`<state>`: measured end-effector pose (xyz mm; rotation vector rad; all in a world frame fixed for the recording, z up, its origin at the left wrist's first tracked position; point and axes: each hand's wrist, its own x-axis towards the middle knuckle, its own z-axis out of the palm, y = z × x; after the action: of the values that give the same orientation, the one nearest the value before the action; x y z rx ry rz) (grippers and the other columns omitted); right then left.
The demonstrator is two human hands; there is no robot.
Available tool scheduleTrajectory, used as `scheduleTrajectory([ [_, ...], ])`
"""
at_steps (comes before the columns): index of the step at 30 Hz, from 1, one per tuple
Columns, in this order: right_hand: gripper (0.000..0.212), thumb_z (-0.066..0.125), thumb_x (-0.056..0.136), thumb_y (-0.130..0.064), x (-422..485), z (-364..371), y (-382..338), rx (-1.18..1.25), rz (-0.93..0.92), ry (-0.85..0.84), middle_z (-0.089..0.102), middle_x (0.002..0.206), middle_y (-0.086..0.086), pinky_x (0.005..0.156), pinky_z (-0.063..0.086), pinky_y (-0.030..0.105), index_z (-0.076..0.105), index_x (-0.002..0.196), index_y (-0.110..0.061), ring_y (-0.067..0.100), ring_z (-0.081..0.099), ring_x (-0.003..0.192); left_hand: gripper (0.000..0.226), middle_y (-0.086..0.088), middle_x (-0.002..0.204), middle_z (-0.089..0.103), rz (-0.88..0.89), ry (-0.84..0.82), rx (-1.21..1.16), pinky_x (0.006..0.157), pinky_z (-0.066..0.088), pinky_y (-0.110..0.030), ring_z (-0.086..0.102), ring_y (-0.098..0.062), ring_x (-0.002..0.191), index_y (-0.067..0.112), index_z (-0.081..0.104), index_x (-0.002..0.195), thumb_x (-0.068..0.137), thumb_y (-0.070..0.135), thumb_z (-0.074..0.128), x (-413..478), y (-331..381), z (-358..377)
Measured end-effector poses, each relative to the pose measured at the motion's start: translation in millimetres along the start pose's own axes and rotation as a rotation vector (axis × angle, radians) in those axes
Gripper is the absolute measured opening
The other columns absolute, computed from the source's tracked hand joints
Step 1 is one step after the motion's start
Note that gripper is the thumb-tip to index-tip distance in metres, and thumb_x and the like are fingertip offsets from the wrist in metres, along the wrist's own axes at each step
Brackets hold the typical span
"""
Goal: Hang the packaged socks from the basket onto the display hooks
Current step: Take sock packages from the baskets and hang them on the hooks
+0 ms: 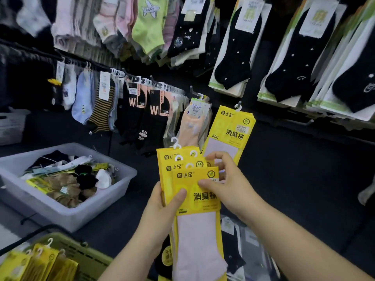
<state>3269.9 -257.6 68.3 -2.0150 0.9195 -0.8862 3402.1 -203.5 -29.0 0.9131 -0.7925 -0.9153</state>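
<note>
Dark display wall (pixel 284 159) ahead; my left hand (pixel 162 206) grips fanned yellow sock packs (pixel 183 157), right hand (pixel 227 179) pinches their tops.

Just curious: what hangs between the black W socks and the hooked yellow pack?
A peach sock pack labelled TuYaYa, in the head view.

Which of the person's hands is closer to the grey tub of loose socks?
Left. The left hand grips the yellow packs just right of the grey tub; the right hand is farther right, across the packs.

Basket (pixel 93 262) partly beyond bottom edge
</note>
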Motion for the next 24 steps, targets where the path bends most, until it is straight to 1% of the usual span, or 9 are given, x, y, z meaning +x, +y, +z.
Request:
scheduleTrajectory([
  [1, 0.034, 0.069, 0.083, -0.012, -2.3, 1.2, 0.7, -0.100, -0.036, 0.017, 0.052, 0.103, -0.006, 0.065, 0.055, 0.023, 0.049, 0.097, -0.036, 0.005, 0.062, 0.081, 0.050, 0.007, 0.104, 0.073, 0.014, 0.020, 0.016, 0.080, 0.055, -0.036, 0.071, -0.014, 0.095, 0.031, 0.058, 0.112, 0.066, 0.044, 0.073, -1.4, 0.2, 1.8],
  [3, 0.019, 0.066, 0.085, -0.026, -6.1, 6.4, 0.9, -0.217, -0.100, 0.087, 0.049, 0.100, -0.009, 0.062, 0.051, 0.019, 0.050, 0.090, -0.036, 0.001, 0.059, 0.075, 0.037, 0.009, 0.099, 0.074, 0.053, 0.072, 0.049, 0.073, 0.057, -0.030, 0.072, -0.011, 0.089, 0.030, 0.058, 0.108, 0.074, 0.036, 0.070, -2.0, 1.3, 3.5],
  [5, 0.009, 0.065, 0.085, -0.035, -3.2, 12.1, 3.1, -0.209, -0.103, 0.150, 0.051, 0.096, -0.011, 0.059, 0.043, 0.011, 0.056, 0.086, -0.035, -0.002, 0.056, 0.078, 0.029, 0.010, 0.096, 0.074, 0.084, 0.100, 0.091, 0.069, 0.057, -0.027, 0.072, -0.009, 0.086, 0.028, 0.058, 0.107, 0.080, 0.027, 0.070, -1.9, 0.8, 4.3],
  [8, 0.004, 0.066, 0.086, -0.032, 3.7, 17.1, 8.1, -0.137, -0.093, 0.180, 0.052, 0.100, -0.010, 0.069, 0.039, 0.003, 0.066, 0.086, -0.036, -0.011, 0.051, 0.092, 0.033, 0.010, 0.095, 0.074, 0.114, 0.087, 0.089, 0.063, 0.056, -0.020, 0.071, -0.008, 0.084, 0.026, 0.059, 0.106, 0.075, 0.030, 0.071, 0.2, 3.1, 4.5],
  [11, 0.006, 0.066, 0.087, -0.026, 3.8, 16.4, 9.1, 0.048, 0.035, 0.178, 0.061, 0.098, -0.011, 0.061, 0.045, 0.011, 0.070, 0.086, -0.031, -0.004, 0.059, 0.083, 0.045, 0.009, 0.095, 0.075, 0.050, 0.046, 0.050, 0.062, 0.055, -0.020, 0.072, -0.010, 0.084, 0.026, 0.058, 0.107, 0.066, 0.038, 0.070, -2.6, 2.4, 3.0],
  [14, 0.007, 0.067, 0.087, -0.019, 6.9, 10.1, 7.1, 0.157, 0.122, 0.171, 0.070, 0.089, -0.009, 0.054, 0.045, 0.012, 0.073, 0.085, -0.022, -0.003, 0.061, 0.066, 0.043, 0.005, 0.099, 0.075, -0.025, 0.019, 0.017, 0.074, 0.056, -0.034, 0.072, -0.016, 0.090, 0.027, 0.058, 0.109, 0.069, 0.040, 0.066, -2.3, -0.2, 1.5],
  [19, 0.009, 0.065, 0.088, -0.021, 16.4, -14.2, -0.4, 0.310, 0.158, 0.279, 0.072, 0.090, 0.003, 0.069, 0.052, 0.032, 0.073, 0.086, -0.017, 0.015, 0.065, 0.078, 0.012, 0.013, 0.094, 0.074, 0.024, 0.145, 0.138, 0.080, 0.051, -0.034, 0.070, -0.006, 0.088, 0.030, 0.062, 0.101, 0.089, 0.026, 0.062, 2.2, -2.6, -4.9],
  [22, 0.011, 0.061, 0.091, -0.020, 31.9, -38.9, -10.9, 0.333, 0.110, 0.412, 0.072, 0.100, 0.007, 0.079, 0.053, 0.042, 0.070, 0.085, -0.019, 0.021, 0.064, 0.084, 0.013, 0.015, 0.091, 0.073, 0.085, 0.233, 0.217, 0.072, 0.048, -0.026, 0.067, 0.000, 0.083, 0.032, 0.060, 0.097, 0.089, 0.022, 0.063, 4.9, 1.1, -15.5],
  [24, 0.013, 0.059, 0.092, -0.020, 47.5, -54.0, -19.6, 0.318, 0.064, 0.503, 0.071, 0.098, 0.005, 0.076, 0.052, 0.038, 0.067, 0.082, -0.022, 0.020, 0.062, 0.082, 0.017, 0.016, 0.091, 0.071, 0.114, 0.269, 0.270, 0.067, 0.043, -0.019, 0.064, 0.006, 0.082, 0.037, 0.057, 0.096, 0.089, 0.022, 0.063, 5.0, 3.8, -22.5],
])
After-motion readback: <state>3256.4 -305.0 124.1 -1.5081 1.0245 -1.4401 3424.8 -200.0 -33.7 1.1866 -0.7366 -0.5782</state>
